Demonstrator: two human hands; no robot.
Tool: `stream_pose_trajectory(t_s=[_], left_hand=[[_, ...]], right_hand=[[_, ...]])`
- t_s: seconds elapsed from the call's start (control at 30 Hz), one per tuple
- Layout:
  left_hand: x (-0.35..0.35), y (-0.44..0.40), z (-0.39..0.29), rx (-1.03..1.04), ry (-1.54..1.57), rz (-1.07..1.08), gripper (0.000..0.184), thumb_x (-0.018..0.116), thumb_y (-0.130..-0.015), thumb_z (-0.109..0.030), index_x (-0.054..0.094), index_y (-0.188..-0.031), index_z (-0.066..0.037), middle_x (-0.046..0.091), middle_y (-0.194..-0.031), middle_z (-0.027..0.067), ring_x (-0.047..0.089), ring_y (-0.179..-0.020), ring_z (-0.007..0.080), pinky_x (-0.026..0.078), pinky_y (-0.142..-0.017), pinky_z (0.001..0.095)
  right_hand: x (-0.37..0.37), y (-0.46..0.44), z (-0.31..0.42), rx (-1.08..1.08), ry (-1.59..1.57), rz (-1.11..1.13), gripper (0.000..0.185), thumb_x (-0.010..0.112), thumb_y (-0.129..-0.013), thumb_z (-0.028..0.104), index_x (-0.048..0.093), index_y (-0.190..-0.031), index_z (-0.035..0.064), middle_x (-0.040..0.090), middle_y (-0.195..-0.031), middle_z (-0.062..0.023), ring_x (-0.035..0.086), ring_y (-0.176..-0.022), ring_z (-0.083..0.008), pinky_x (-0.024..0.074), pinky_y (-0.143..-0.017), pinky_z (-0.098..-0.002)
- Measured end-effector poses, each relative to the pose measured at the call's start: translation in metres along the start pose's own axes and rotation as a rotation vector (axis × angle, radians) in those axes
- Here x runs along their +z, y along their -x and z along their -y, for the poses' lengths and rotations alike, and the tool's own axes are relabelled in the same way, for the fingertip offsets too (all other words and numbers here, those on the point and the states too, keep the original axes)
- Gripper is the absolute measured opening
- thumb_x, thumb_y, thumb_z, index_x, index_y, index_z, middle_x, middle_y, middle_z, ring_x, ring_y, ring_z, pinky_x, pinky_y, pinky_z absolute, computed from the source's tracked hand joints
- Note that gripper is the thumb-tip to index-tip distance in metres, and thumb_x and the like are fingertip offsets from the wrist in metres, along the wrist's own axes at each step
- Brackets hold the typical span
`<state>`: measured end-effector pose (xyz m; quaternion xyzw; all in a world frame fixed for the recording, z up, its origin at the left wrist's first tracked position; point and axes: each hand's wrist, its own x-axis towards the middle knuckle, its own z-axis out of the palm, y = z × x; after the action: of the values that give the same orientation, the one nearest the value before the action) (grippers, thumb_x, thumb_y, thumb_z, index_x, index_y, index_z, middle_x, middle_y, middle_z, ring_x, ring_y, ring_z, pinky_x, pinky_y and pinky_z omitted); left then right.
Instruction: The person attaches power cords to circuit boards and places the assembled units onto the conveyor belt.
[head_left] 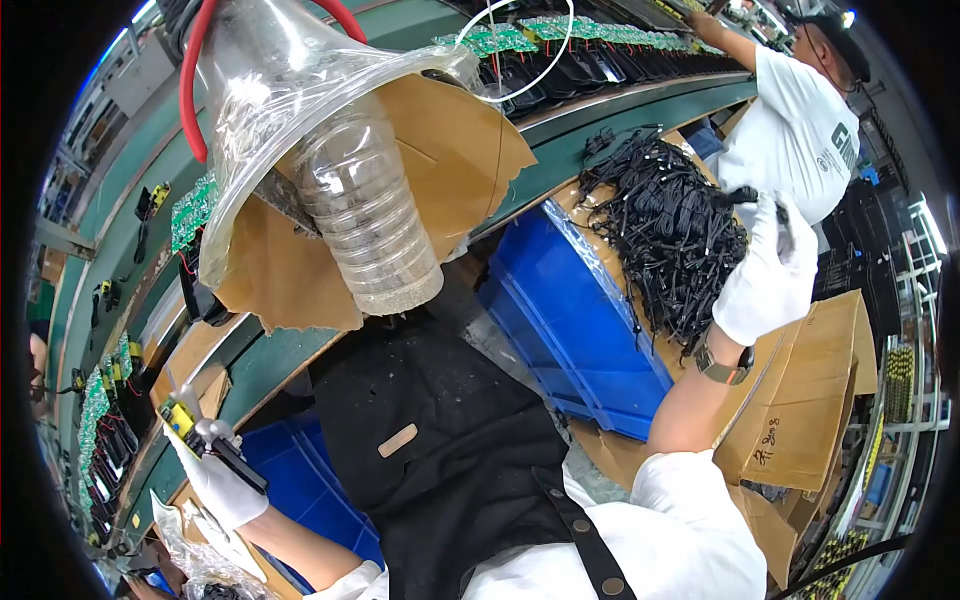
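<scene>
Pile of black cables (660,215) lies on cardboard (672,362) by the blue bin (560,310), at the person's R side. R hand (768,275), gloved, is at the pile's edge; its fingers are nearly closed and seem to pinch a small black piece (742,195), prob. a cable end, but I cannot tell exact contact. L hand (222,478), also gloved, is well apart, w/ fingers closed round a small board (180,418) w/ yellow part, & a black strip (240,467) beside it. For good work, I think R hand should lift one pc. slowly, bec. the cables look tangled & may drag neighbours. L hand should hold the board lightly by edges, w/o pressing comps., and clear of the green bench (265,365).
</scene>
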<state>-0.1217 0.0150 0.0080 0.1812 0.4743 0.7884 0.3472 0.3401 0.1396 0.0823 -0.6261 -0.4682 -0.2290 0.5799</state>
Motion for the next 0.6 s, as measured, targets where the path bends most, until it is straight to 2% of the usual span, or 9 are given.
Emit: stream_pose_trajectory(t_s=[0.07, 0.1, 0.17, 0.23, 0.3, 0.37, 0.43, 0.5, 0.6], left_hand=[[0.022, 0.010, 0.000, -0.010, 0.017, -0.053, 0.051, 0.048, -0.098, -0.041, 0.043, -0.136, -0.006, 0.050, -0.136, 0.0119, 0.048, -0.074, 0.0074, 0.044, -0.070, 0.0181], [0.027, 0.013, 0.000, -0.020, 0.032, -0.110, 0.053, 0.047, -0.098, -0.043, 0.044, -0.135, -0.006, 0.049, -0.137, 0.0129, 0.048, -0.075, 0.0078, 0.045, -0.071, 0.0183], [0.022, 0.016, -0.001, -0.034, 0.041, -0.065, 0.047, 0.050, -0.098, -0.033, 0.043, -0.135, -0.004, 0.052, -0.131, 0.0143, 0.049, -0.078, 0.0100, 0.044, -0.070, 0.0193], [0.011, 0.021, -0.001, -0.100, -0.194, 0.189, 0.046, 0.050, -0.093, -0.016, 0.041, -0.136, -0.001, 0.055, -0.122, 0.0140, 0.050, -0.083, 0.0126, 0.044, -0.073, 0.0218], [0.021, 0.037, 0.013, 0.025, -0.212, 0.131, 0.066, 0.060, -0.080, -0.003, 0.035, -0.141, 0.001, 0.049, -0.124, 0.0139, 0.051, -0.083, 0.0168, 0.048, -0.073, 0.0278], [0.039, 0.051, 0.019, 0.067, -0.242, 0.222, 0.073, 0.066, -0.076, -0.002, 0.034, -0.141, 0.003, 0.047, -0.127, 0.0136, 0.052, -0.085, 0.0177, 0.050, -0.073, 0.0299], [0.046, 0.059, 0.025, -0.020, -0.227, 0.391, 0.088, 0.081, -0.066, -0.010, 0.035, -0.139, 0.007, 0.049, -0.123, 0.0175, 0.056, -0.081, 0.0196, 0.054, -0.070, 0.0329], [0.049, 0.068, 0.027, -0.124, -0.207, 0.483, 0.090, 0.087, -0.059, -0.013, 0.041, -0.134, 0.010, 0.052, -0.118, 0.0196, 0.062, -0.085, 0.0245, 0.057, -0.071, 0.0374], [0.055, 0.082, 0.030, -0.152, -0.216, 0.522, 0.083, 0.085, -0.064, -0.024, 0.046, -0.129, 0.010, 0.061, -0.103, 0.0203, 0.067, -0.072, 0.0292, 0.057, -0.065, 0.0374]], right_hand=[[-0.002, 0.000, 0.008, 0.034, -0.183, -0.118, 0.013, 0.069, -0.083, -0.002, 0.067, -0.095, -0.0080, 0.068, -0.091, -0.0104, 0.063, -0.078, -0.0159, 0.0516, -0.073, -0.0250], [-0.007, 0.002, 0.015, -0.093, -0.147, -0.119, 0.014, 0.069, -0.082, -0.002, 0.066, -0.094, -0.0101, 0.068, -0.090, -0.0112, 0.063, -0.078, -0.0167, 0.0516, -0.073, -0.0251], [-0.016, 0.010, 0.017, -0.157, -0.317, -0.116, 0.018, 0.071, -0.076, -0.011, 0.067, -0.093, -0.0087, 0.067, -0.089, -0.0120, 0.062, -0.078, -0.0151, 0.0509, -0.068, -0.0243], [-0.023, 0.022, 0.025, -0.189, -0.521, 0.009, 0.025, 0.071, -0.069, -0.016, 0.066, -0.092, -0.0099, 0.067, -0.086, -0.0151, 0.063, -0.075, -0.0183, 0.0521, -0.065, -0.0258], [-0.029, 0.034, 0.038, -0.195, -0.522, 0.256, 0.023, 0.074, -0.067, -0.010, 0.068, -0.089, -0.0058, 0.067, -0.080, -0.0129, 0.063, -0.066, -0.0167, 0.0511, -0.060, -0.0239], [-0.037, 0.043, 0.060, 0.067, -0.488, 0.743, 0.017, 0.077, -0.070, 0.000, 0.070, -0.085, -0.0007, 0.067, -0.073, -0.0077, 0.061, -0.056, -0.0117, 0.0474, -0.052, -0.0210], [-0.022, 0.073, 0.059, 0.070, -0.675, 0.979, 0.013, 0.076, -0.075, 0.008, 0.072, -0.085, 0.0020, 0.066, -0.068, -0.0029, 0.056, -0.049, -0.0064, 0.0424, -0.046, -0.0196], [-0.025, 0.090, 0.074, 0.271, -0.708, 1.341, 0.015, 0.076, -0.077, 0.012, 0.072, -0.087, 0.0010, 0.066, -0.064, -0.0019, 0.056, -0.049, -0.0044, 0.0400, -0.044, -0.0196], [-0.023, 0.112, 0.087, 0.543, -0.791, 1.529, 0.016, 0.075, -0.079, 0.014, 0.072, -0.086, 0.0004, 0.064, -0.063, -0.0021, 0.056, -0.049, -0.0054, 0.0403, -0.044, -0.0202]])
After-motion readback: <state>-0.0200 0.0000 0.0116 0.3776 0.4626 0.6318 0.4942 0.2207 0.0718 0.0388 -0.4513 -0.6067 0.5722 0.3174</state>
